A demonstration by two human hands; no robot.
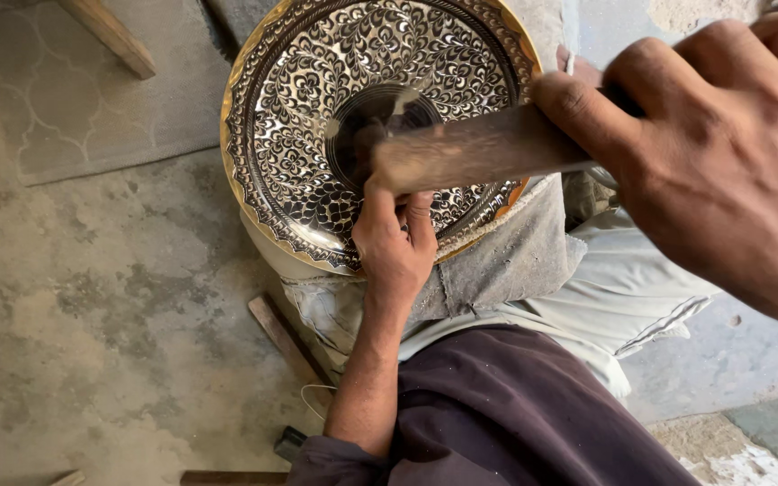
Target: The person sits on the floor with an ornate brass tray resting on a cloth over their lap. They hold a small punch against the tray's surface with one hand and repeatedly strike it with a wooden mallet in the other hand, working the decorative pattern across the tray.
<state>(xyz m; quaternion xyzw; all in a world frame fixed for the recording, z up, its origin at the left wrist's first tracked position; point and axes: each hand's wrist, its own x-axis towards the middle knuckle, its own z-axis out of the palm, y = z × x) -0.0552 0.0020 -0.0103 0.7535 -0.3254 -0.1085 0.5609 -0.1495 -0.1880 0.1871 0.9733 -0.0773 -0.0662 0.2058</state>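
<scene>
Gripping a blurred wooden hammer handle in our right hand, fingers clamped, we press left hand fingers together on the round engraved brass-rimmed metal plate.

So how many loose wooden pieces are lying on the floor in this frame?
3 visible: a wooden strip at top left, a wooden slat beside the person's left forearm, a wooden piece at the bottom edge. More may be hidden under the plate.

Black-and-silver floral plate, gold rim; grey cloth
</scene>
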